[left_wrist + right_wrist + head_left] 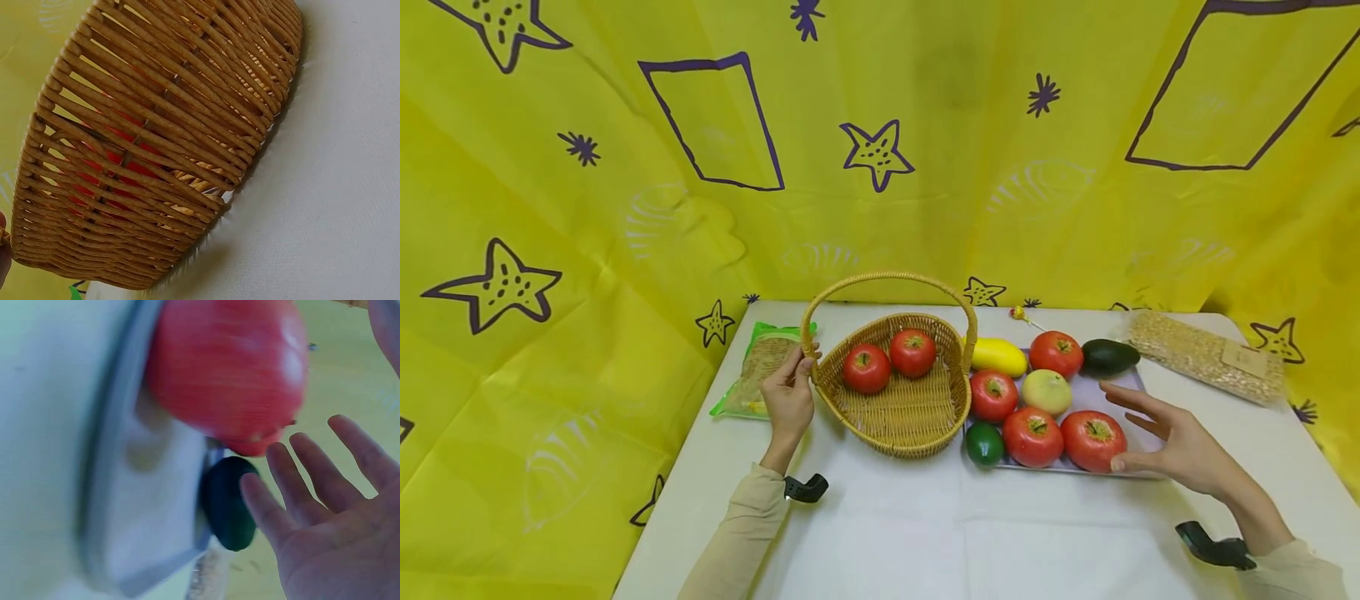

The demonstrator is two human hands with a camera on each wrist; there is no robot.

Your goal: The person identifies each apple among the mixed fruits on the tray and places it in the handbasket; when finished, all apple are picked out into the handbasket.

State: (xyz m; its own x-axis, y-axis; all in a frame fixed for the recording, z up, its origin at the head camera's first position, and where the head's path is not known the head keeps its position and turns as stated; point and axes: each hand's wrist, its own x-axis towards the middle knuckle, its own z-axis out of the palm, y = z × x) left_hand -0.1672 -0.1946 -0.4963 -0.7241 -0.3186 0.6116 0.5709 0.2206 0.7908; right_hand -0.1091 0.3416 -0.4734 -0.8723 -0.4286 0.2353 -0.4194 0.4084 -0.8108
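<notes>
The left hand point(787, 398) grips the wicker basket point(904, 417) at its handle base, steadying it on the table, while the right hand point(1172, 442), fingers spread, reaches the nearest tomato point(1092, 440) on the tray point(1138, 385).

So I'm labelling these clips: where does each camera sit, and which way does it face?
Head: looks down at the table; both hands show.
Left wrist: beside the basket, facing its wall; a fingertip at the edge.
Right wrist: faces the tray and a tomato; open right hand shows.
Shared: basket, tomato.
</notes>
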